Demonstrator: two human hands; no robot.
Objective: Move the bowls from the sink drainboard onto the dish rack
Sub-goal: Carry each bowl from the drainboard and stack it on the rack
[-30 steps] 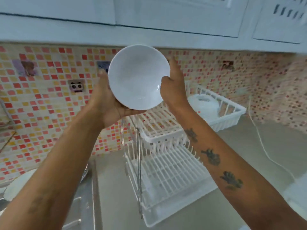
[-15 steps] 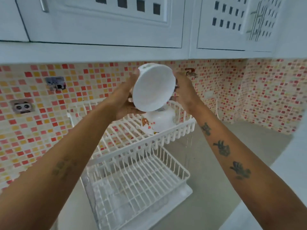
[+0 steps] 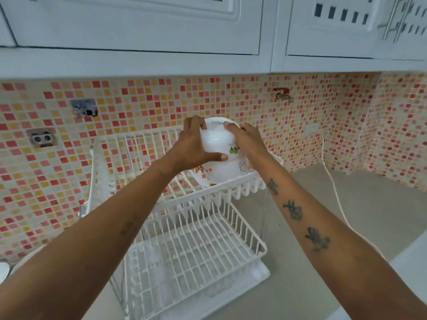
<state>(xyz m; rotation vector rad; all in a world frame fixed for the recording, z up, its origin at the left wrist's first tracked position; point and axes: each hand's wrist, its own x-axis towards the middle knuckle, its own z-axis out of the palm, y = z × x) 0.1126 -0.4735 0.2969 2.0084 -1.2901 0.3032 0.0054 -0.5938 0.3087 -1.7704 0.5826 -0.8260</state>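
Note:
A white bowl (image 3: pixel 216 140) is turned upside down over a second, patterned bowl (image 3: pixel 225 173) that lies in the top tier of the white two-tier dish rack (image 3: pixel 143 144). My left hand (image 3: pixel 196 146) grips the white bowl's left side, with the thumb across its front. My right hand (image 3: pixel 248 140) holds its right side and top. The white bowl rests on or just above the patterned bowl; I cannot tell whether they touch. The rack's lower tier (image 3: pixel 198 245) holds no dishes.
The rack stands on a grey counter (image 3: pixel 360 204) against a red and orange mosaic wall. A white cord (image 3: pixel 335 195) runs down the wall and across the counter at the right. White cabinets (image 3: pixel 161 24) hang overhead. A white rounded object (image 3: pixel 3 271) shows at the far left edge.
The bowl was held up facing me, then tilted over and lowered. Now it is upside down on the patterned bowl in the top tier. The view shifted toward the rack.

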